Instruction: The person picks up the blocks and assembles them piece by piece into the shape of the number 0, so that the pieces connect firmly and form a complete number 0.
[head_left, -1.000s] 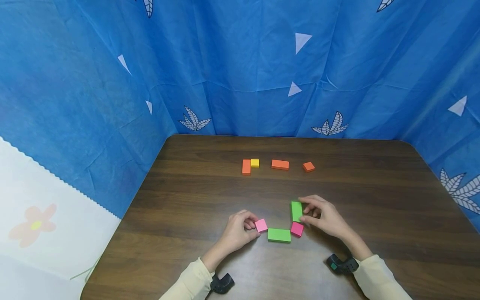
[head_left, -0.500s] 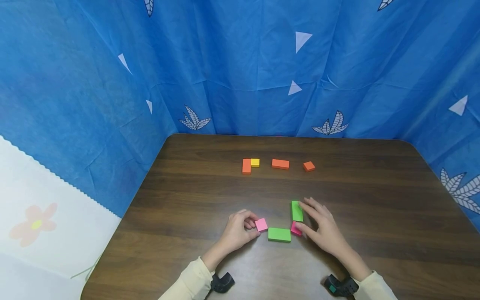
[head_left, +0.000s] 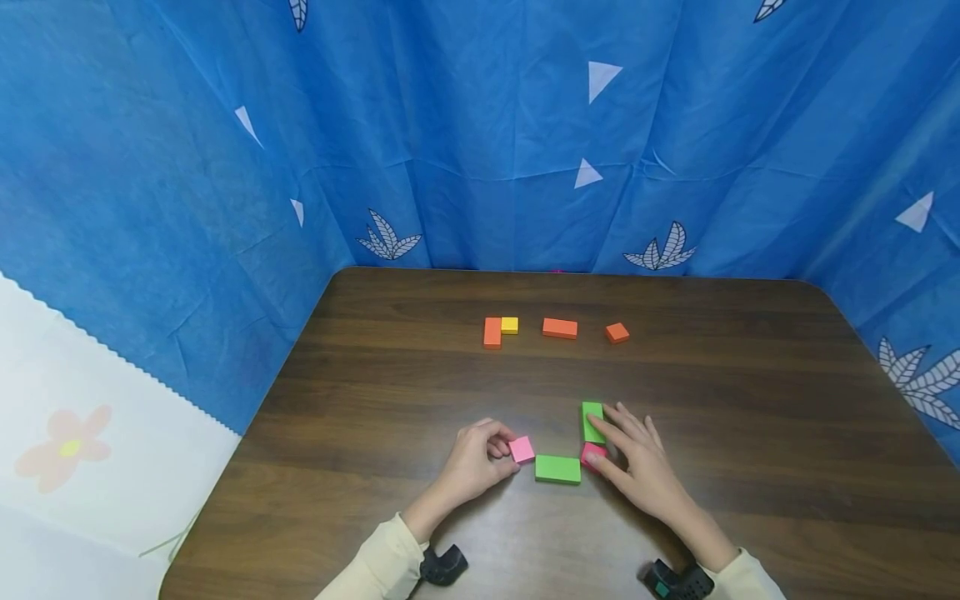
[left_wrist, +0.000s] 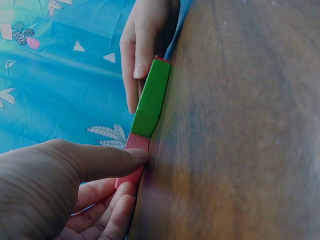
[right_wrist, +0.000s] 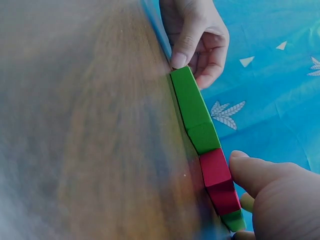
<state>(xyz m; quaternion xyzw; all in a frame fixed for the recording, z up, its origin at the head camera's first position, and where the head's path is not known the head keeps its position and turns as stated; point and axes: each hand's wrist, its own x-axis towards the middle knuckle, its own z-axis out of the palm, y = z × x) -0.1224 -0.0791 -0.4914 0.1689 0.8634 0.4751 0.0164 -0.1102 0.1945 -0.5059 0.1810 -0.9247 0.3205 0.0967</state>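
Between thumb and fingers, my left hand [head_left: 477, 458] pinches a light pink block [head_left: 522, 449] at the left end of a low row on the table. Right of it lies a long green block [head_left: 557, 469], flat and pointing sideways. A darker pink block [right_wrist: 215, 167] sits at the green block's right end. Beyond that, a second long green block [head_left: 591, 411] points away from me. My right hand [head_left: 645, 471] lies over this corner with fairly straight fingers, thumb at the darker pink block and forefinger at the second green block's side.
Toward the far edge of the brown wooden table [head_left: 405, 375] lie an upright-pointing orange block [head_left: 492, 333] beside a small yellow block [head_left: 510, 326], a sideways orange block [head_left: 560, 328] and a small orange block [head_left: 617, 333]. A blue curtain [head_left: 480, 125] hangs behind.
My right hand has let go of the second green block's ends and shifted toward me, its thumb now on the darker pink block. My left hand has stayed in place.
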